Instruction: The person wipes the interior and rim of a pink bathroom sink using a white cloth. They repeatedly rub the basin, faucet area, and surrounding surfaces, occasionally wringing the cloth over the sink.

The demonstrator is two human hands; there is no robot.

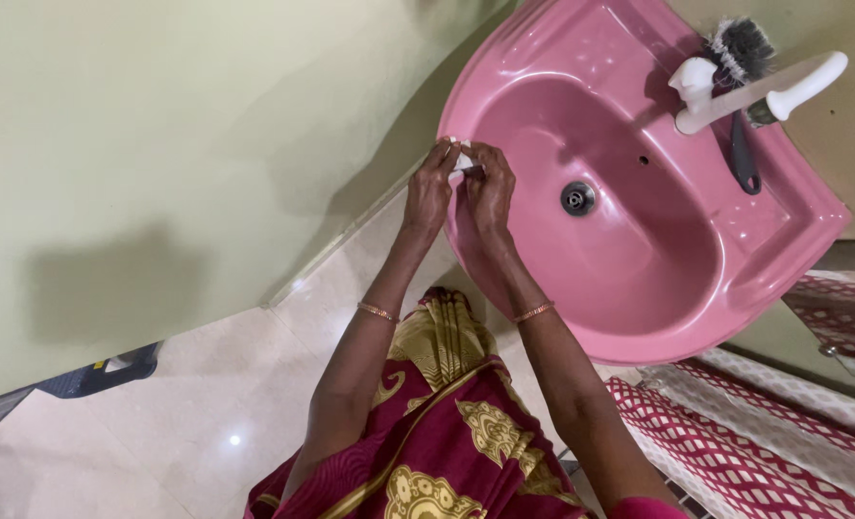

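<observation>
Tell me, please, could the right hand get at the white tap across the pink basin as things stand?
Probably yes: nothing stands between the right hand and the tap, only open basin, though both hands are pinching a small white thing.

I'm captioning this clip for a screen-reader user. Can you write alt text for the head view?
Seen from above, a person's left hand and right hand pinch a small white object together over the rim of a pink wall basin. A white tap and a dark brush sit at the basin's back edge.
</observation>
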